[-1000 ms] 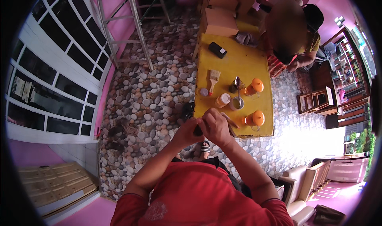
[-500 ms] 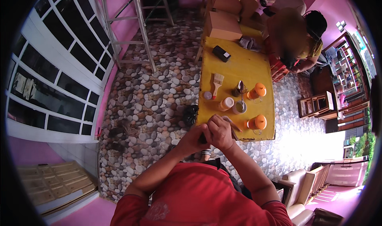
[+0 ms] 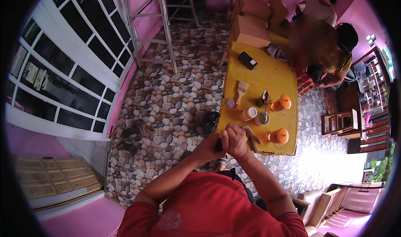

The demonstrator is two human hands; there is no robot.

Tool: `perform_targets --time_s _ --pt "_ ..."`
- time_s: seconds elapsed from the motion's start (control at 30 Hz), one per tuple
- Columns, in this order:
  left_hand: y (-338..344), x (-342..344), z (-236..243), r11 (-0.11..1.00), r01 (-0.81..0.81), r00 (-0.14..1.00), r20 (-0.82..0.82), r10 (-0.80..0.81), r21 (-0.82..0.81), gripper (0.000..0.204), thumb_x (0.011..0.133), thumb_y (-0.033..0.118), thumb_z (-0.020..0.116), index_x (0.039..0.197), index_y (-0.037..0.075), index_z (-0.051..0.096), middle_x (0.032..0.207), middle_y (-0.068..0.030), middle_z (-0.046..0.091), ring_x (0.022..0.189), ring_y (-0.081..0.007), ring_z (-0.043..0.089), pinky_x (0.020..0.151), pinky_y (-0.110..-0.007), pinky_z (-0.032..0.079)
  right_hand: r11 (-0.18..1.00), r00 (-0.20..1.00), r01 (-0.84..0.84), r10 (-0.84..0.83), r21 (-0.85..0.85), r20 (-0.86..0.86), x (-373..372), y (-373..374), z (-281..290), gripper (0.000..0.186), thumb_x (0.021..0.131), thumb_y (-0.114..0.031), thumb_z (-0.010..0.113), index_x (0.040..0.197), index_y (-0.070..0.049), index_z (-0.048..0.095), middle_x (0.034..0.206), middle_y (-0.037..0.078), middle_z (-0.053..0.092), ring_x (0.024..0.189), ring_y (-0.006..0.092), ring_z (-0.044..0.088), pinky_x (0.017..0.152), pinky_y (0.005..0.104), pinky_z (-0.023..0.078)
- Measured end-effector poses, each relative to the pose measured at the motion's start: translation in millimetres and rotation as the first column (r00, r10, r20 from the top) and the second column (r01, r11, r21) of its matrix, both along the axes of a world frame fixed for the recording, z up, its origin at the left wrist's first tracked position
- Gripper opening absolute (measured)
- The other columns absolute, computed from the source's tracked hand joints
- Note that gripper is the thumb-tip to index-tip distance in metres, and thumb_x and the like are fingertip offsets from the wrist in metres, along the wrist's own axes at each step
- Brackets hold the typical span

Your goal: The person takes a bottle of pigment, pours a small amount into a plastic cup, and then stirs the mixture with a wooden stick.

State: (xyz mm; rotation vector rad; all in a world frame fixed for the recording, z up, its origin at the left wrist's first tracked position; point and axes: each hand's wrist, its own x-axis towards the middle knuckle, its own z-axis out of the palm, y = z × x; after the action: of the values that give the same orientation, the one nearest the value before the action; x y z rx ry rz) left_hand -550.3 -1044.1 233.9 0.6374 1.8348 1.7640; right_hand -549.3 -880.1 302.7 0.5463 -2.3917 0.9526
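My two hands are together in front of my body at the near edge of the yellow table. My left hand (image 3: 207, 149) is closed around a small dark object (image 3: 219, 144), mostly hidden by the fingers. Pressed against it, my right hand (image 3: 235, 142) has its fingers curled; what they grip, if anything, is hidden. Just right of it, brown strip-like pieces (image 3: 253, 139) lie at the table edge. Beyond are a white-lidded jar (image 3: 249, 114), a grey cup (image 3: 262, 118) with a utensil in it, a dark cup (image 3: 263, 99) and a paintbrush (image 3: 241, 92).
On the yellow table (image 3: 255, 80) stand two orange-lidded glass mugs (image 3: 280, 103), a black box (image 3: 247, 60) and cardboard boxes (image 3: 252, 31). Two people are at its far right side. A black bag (image 3: 211, 122) sits by the left edge; a ladder (image 3: 167, 32) stands farther left.
The whole view has shifted, so the table and its items appear farther right. My hands stay together, and my right hand has turned slightly, showing more of its thumb.
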Motion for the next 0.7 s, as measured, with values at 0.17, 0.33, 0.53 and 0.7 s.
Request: perform_targets --time_s 0.17,0.33,0.53,0.7 --pt "-0.4 -1.3 12.7 0.999 -0.035 0.999 -0.022 0.035 0.012 0.044 0.079 0.019 0.08 0.113 0.004 0.057 0.107 -0.0141 0.061 0.099 -0.0248 0.063 0.085 -0.038 0.051 0.998 0.999 0.034 -0.033 -0.045 0.021 -4.9 -4.3 0.9 0.019 0.091 -0.011 0.066 0.076 -0.004 0.056 0.074 0.013 0.054 0.062 0.0341 0.058 0.053 0.0438 0.046" --pt "4.1 -7.4 30.1 0.999 -0.04 0.999 -0.028 0.04 0.018 0.041 0.08 0.02 0.08 0.11 0.004 0.057 0.094 -0.0103 0.064 0.086 -0.0225 0.064 0.078 -0.036 0.052 0.996 0.997 0.077 -0.076 -0.053 0.014 -6.1 -1.4 1.5 0.019 0.091 -0.012 0.067 0.076 -0.005 0.058 0.075 0.011 0.055 0.061 0.0329 0.058 0.052 0.0432 0.046" --pt "8.5 -13.1 23.9 0.985 -0.107 0.973 -0.219 0.075 -0.139 0.042 0.079 0.024 0.081 0.105 0.003 0.057 0.094 -0.0171 0.064 0.085 -0.0333 0.065 0.076 -0.041 0.052 0.989 0.983 0.115 -0.127 -0.094 -0.131 -10.1 -1.3 4.5 0.019 0.093 -0.01 0.064 0.076 -0.005 0.058 0.074 0.012 0.057 0.062 0.0329 0.058 0.053 0.0425 0.046" --pt "16.3 -18.2 49.6 0.964 -0.148 0.966 -0.242 0.092 -0.223 0.043 0.077 0.026 0.082 0.103 0.003 0.057 0.096 -0.0185 0.062 0.09 -0.0373 0.064 0.076 -0.043 0.052 0.897 0.969 0.245 -0.237 -0.367 0.066 -5.2 4.4 -4.4 0.025 0.105 -0.017 0.048 0.085 -0.002 0.054 0.073 0.013 0.057 0.063 0.0311 0.059 0.057 0.0391 0.046"
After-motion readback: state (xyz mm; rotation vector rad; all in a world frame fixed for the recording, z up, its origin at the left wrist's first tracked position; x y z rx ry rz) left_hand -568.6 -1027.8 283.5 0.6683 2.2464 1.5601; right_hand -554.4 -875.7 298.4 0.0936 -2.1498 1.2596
